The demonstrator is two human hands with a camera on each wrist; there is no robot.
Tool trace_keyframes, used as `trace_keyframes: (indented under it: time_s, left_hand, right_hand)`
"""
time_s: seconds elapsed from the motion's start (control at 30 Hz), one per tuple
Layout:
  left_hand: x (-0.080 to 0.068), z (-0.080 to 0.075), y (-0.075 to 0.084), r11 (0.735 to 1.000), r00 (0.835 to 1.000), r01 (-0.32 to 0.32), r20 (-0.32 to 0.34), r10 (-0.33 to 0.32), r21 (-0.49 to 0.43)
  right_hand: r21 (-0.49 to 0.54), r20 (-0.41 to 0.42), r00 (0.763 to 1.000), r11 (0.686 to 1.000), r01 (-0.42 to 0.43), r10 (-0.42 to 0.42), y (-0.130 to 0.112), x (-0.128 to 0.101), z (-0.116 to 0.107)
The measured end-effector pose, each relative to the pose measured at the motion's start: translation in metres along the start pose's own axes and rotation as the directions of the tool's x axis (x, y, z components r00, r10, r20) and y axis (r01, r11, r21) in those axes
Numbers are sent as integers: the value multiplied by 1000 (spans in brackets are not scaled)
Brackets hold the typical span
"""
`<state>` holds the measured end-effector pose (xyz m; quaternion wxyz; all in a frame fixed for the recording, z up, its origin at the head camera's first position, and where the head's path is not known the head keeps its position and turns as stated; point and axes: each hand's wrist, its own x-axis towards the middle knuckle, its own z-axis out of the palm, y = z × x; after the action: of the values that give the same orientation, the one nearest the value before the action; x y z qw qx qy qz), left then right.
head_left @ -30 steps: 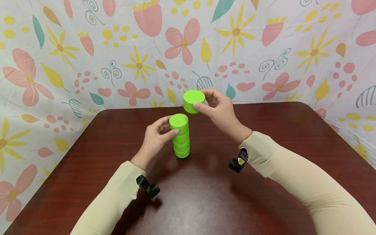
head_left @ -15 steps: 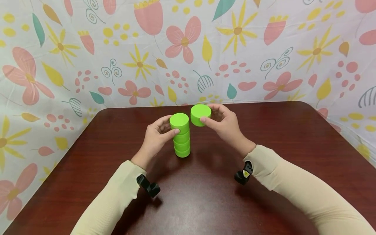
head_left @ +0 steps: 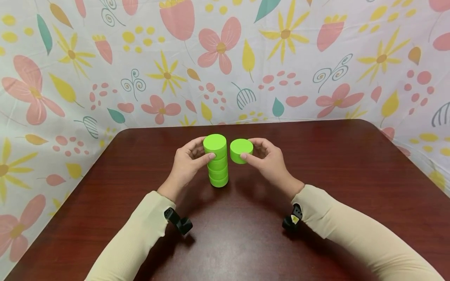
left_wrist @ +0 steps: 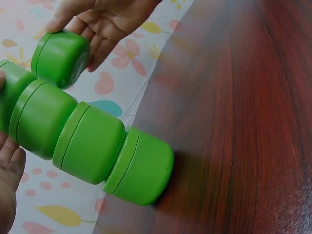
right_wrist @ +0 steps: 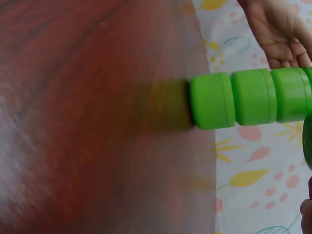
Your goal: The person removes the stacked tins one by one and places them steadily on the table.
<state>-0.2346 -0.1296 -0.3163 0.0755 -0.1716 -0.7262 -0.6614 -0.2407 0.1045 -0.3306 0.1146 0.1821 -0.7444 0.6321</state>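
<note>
Several small round lidded green jars stand in an upright stack on the table. My left hand grips the top jar, thumb at the front and fingers behind it. Just right of the stack's upper part, my right hand holds one more green jar between thumb and fingers, raised above the table. The left wrist view shows the lid seams on the stacked jars, with the held jar alongside. In the right wrist view the lower jars are plain, while the held one is mostly cut off at the edge.
The dark reddish wooden table has a glossy top and reaches back to a flower-patterned cloth. A black wrist camera sits on each wrist, the left one and the right one.
My right hand has come down with its jar, from above and beyond the stack to beside its top, slightly rightward. My left hand stays on the top jar; the stack stands unmoved.
</note>
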Motion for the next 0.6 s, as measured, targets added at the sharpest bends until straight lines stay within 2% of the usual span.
trace_keyframes:
  time_s: [0.27, 0.6]
  left_hand:
    - [0, 1, -1, 1000, 1000, -8, 2, 8, -3]
    - [1, 1, 0, 1000, 1000, -10, -14, 10, 4]
  right_hand:
    - [23, 10, 1000, 1000, -20, 19, 11, -7, 4]
    - [41, 83, 993, 995, -91, 87, 23, -12, 4]
